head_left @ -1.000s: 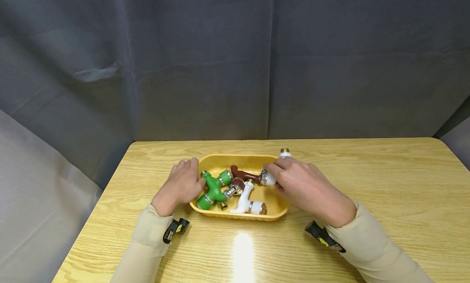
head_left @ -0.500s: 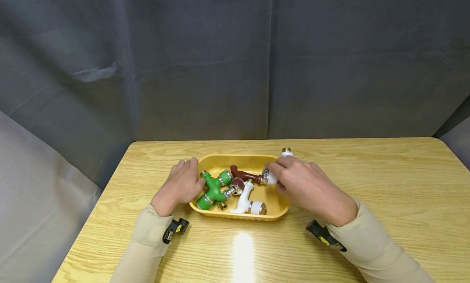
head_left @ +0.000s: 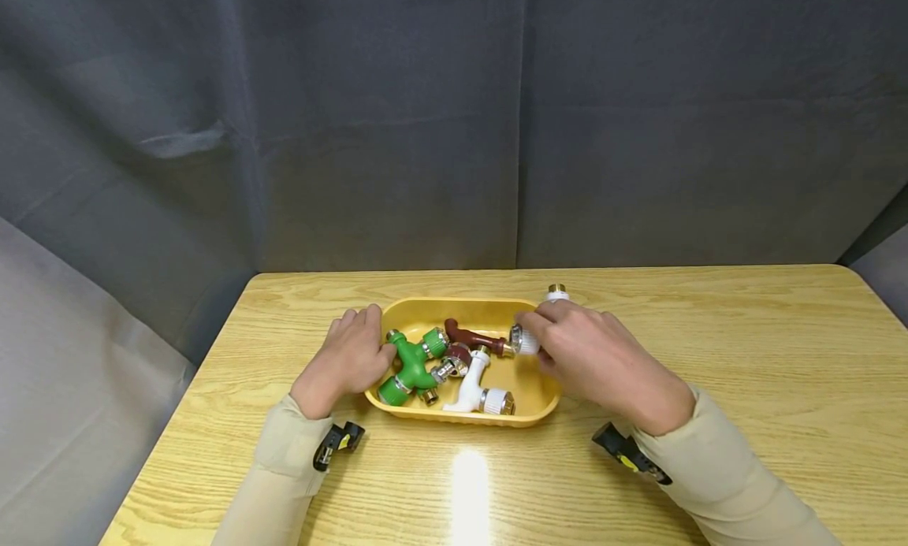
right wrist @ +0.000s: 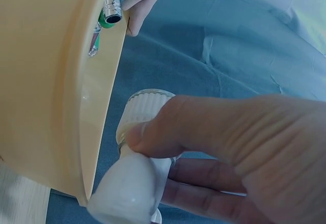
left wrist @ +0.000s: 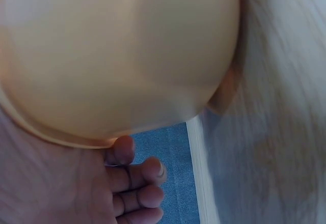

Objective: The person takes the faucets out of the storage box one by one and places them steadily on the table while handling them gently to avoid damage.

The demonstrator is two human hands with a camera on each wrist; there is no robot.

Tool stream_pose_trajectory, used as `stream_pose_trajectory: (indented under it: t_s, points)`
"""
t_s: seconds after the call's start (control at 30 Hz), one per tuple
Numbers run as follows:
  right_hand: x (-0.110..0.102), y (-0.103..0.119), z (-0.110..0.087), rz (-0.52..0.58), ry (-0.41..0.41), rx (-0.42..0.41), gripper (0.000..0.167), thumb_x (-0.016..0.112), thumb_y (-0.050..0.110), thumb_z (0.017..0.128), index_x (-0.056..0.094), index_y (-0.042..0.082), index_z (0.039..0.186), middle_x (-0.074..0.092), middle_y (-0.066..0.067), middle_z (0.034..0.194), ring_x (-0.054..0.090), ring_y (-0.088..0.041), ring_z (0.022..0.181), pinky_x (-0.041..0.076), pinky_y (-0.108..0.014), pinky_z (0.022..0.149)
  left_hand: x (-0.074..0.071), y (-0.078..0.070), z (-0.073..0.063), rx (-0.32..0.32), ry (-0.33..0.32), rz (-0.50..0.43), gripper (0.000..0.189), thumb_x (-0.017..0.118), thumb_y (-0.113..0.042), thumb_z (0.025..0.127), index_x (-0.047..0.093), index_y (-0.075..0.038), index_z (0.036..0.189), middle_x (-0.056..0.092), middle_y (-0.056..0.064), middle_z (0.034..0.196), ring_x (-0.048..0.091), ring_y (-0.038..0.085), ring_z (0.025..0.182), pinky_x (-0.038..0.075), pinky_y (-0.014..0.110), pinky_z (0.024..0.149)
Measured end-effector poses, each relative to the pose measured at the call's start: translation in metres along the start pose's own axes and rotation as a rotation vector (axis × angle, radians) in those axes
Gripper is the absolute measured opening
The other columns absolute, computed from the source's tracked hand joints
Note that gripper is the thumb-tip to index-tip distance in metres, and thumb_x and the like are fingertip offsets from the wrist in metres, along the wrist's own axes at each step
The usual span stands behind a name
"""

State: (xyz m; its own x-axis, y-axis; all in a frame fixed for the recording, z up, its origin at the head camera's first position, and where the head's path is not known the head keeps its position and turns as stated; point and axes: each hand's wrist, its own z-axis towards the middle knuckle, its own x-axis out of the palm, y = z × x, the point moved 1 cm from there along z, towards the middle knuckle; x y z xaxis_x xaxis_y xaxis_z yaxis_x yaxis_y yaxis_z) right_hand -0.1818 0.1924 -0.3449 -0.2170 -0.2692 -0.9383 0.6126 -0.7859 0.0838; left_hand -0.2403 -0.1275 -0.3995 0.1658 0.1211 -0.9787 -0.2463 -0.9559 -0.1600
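Handling of a white tap point(head_left: 526, 340) at the right end of a yellow tray point(head_left: 461, 419): the right hand point(head_left: 592, 361) pinches the tap between thumb and fingers, while the left hand point(head_left: 346, 363) grips the opposite rim, apparently steadying it. A green tap point(head_left: 413, 365), dark red tap point(head_left: 477, 340) and second white tap point(head_left: 470, 387) lie inside. The step appears to be one-handed carrying across the rim; the next move calls for clearance there

held white tap point(right wrist: 130, 183) and right hand point(head_left: 596, 357) slightly farther right, dark red tap point(head_left: 474, 339) with brass end point(head_left: 507, 350) uncovered
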Motion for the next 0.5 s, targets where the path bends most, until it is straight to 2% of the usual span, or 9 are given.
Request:
stream_pose_trajectory:
  t_s: [0.5]
  points:
    - [-0.0007,-0.0046,0.0009,0.005,0.022,0.017,0.035,0.078,-0.002,0.077,0.072,0.006,0.110,0.068,-0.005,0.087,0.063,-0.017,0.071,0.050,-0.031,0.050,0.0001,0.0003,0.0000,-0.001,0.002,0.000,0.024,0.047,-0.030,0.097,0.043,-0.008,0.104,0.049,0.008,0.090,0.040,0.027,0.090,0.029,0.036,0.079]
